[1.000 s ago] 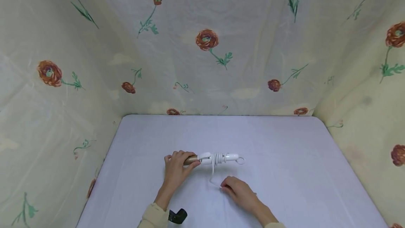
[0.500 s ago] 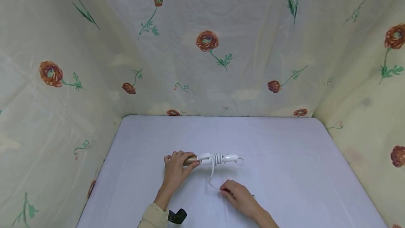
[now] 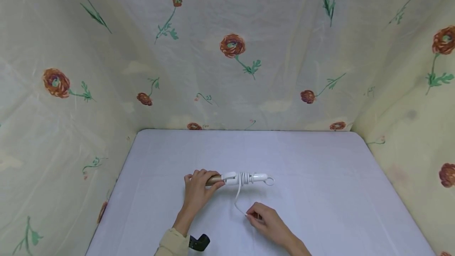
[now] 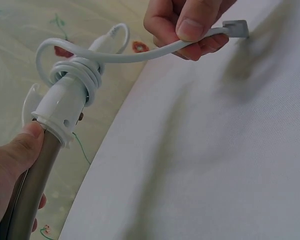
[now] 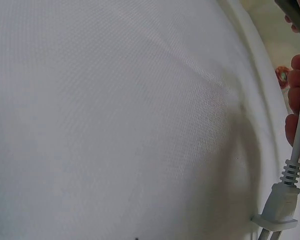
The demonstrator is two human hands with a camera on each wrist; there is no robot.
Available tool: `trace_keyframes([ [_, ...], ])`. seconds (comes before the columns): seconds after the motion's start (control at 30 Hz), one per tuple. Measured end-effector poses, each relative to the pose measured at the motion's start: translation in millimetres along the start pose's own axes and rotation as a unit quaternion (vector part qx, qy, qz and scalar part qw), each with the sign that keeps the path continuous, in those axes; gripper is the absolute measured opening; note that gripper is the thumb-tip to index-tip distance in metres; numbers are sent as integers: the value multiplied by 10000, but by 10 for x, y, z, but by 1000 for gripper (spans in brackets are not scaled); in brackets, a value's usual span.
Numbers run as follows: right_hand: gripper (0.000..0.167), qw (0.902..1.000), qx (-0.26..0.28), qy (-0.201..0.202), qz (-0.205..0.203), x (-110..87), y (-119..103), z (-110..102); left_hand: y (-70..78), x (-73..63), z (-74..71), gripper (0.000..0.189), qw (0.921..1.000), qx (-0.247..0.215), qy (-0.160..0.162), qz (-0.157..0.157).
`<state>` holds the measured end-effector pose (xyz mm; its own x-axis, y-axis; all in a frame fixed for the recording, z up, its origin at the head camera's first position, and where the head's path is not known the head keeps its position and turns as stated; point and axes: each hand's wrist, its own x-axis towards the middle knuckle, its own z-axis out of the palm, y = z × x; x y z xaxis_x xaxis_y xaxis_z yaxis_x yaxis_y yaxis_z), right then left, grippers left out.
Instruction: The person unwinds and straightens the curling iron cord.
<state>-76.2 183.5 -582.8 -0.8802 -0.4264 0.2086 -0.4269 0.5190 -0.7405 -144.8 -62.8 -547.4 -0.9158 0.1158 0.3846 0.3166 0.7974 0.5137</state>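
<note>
A curling iron (image 3: 231,177) with a white handle and brownish metal barrel lies across the middle in the head view. My left hand (image 3: 198,189) grips it by the barrel (image 4: 36,185), thumb close to the white clamp lever. Several turns of white cord (image 3: 244,177) are wound around the handle. From these turns a loose length curves down to my right hand (image 3: 269,224), which pinches it between thumb and fingers. Beyond those fingers, a two-pin plug (image 5: 280,206) sticks out at the cord's end. A thin hanging loop (image 3: 270,181) of cord shows at the handle's tip.
A white-covered table (image 3: 302,161) spreads under both hands. Floral cloth (image 3: 277,58) hangs along its back and sides. Beside the left sleeve (image 3: 174,244) shows a small black object (image 3: 200,243).
My right hand has moved slightly down toward the near edge with the cord end. My left hand and the curling iron have stayed in place.
</note>
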Motion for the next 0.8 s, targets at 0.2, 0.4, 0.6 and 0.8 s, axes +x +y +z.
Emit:
trace_keyframes([
  [0.2, 5, 9992, 122, 198, -340, 5, -31, -16, 1, -15, 2, 36, 10000, -3, 32, -15],
  [0.4, 7, 9982, 188, 350, -444, 22, -105, -57, -5, -21, -2, 37, 10000, 23, 38, 2],
  [0.6, 8, 9978, 174, 417, -490, 29, -163, -101, 0, -14, -17, 38, 10000, 22, 6, -13],
  [0.8, 8, 9961, 163, 558, -660, 45, -229, -110, -3, -14, -13, 38, 10000, 23, -8, -17],
])
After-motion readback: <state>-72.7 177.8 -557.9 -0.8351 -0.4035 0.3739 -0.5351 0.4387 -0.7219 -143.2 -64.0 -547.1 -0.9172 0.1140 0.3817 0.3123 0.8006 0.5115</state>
